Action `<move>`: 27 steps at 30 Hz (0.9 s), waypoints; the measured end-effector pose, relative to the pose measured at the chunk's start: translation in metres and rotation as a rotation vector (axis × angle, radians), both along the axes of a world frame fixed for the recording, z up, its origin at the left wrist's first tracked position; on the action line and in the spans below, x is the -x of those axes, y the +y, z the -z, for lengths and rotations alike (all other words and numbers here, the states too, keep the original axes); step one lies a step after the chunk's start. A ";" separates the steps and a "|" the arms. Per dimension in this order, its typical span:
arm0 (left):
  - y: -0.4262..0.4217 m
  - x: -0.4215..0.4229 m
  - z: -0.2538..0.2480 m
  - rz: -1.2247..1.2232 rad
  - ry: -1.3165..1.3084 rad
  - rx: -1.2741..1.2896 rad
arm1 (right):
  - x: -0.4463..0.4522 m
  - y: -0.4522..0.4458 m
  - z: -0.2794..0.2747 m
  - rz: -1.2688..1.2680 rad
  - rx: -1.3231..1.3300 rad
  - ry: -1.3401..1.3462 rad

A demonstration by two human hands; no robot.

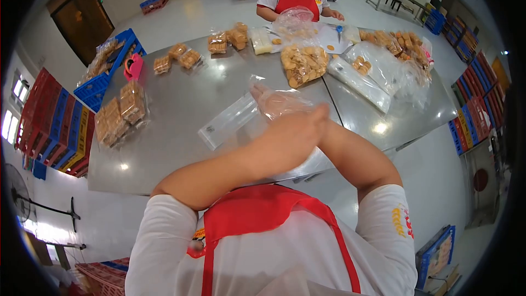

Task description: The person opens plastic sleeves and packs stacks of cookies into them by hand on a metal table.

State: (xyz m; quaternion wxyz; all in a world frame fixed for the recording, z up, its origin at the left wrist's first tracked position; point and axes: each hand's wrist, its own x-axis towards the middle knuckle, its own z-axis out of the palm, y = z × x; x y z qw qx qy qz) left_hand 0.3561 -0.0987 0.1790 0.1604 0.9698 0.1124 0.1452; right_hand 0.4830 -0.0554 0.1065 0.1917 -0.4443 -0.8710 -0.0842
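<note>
My forearms cross above the metal table. My left hand [300, 134], blurred, lies over my right wrist with its fingers curled; what it holds, if anything, is hidden. Farther forward, my right hand [268, 100] has thin clear plastic [287, 101] around it and grips part of this film. Flat clear bags [229, 120] lie on the table just left of my right hand. Beyond it stands a large clear bag of round, golden-brown biscuits [304, 64].
Packed biscuits [121, 111] and a blue crate [112, 71] with a pink tape dispenser [133, 68] are at the left. Plastic sleeves [360, 83] and loose biscuits [402, 44] lie right. A co-worker in a red apron [297, 1] stands across the table [170, 159].
</note>
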 end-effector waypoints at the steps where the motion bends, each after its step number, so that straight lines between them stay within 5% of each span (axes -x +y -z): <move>1: -0.011 -0.008 0.005 0.054 0.064 -0.047 | -0.001 0.004 0.011 0.056 0.062 0.031; 3: -0.029 -0.017 0.012 0.166 0.191 -0.145 | 0.009 0.009 0.012 0.172 0.183 0.090; 6: -0.017 0.002 0.020 0.307 -0.330 0.369 | 0.024 0.017 0.014 0.345 0.360 0.178; 9: 0.046 0.070 0.023 -0.185 -0.587 0.355 | 0.025 -0.010 0.005 -0.021 0.317 0.533; 10: 0.082 0.085 0.039 -0.587 -0.594 0.141 | 0.031 -0.021 -0.001 -0.089 0.343 0.650; 11: 0.107 0.100 0.058 -0.716 -0.723 -0.052 | 0.043 -0.035 -0.018 -0.071 0.434 0.766; 13: 0.118 0.134 0.064 -0.727 -0.480 0.568 | 0.061 -0.038 -0.021 -0.095 0.580 0.923; 16: 0.106 0.154 0.064 -0.581 -0.471 0.940 | 0.073 -0.043 -0.029 -0.096 0.638 0.844; 22: 0.123 0.212 0.073 -0.641 -0.782 0.925 | 0.066 -0.094 -0.049 -0.122 0.742 0.864; 25: 0.123 0.209 0.065 -0.620 -0.752 1.086 | 0.070 -0.103 -0.060 -0.059 0.727 0.737; 27: 0.103 0.185 0.062 -0.515 -0.645 1.146 | 0.073 -0.083 -0.021 -0.027 0.543 0.402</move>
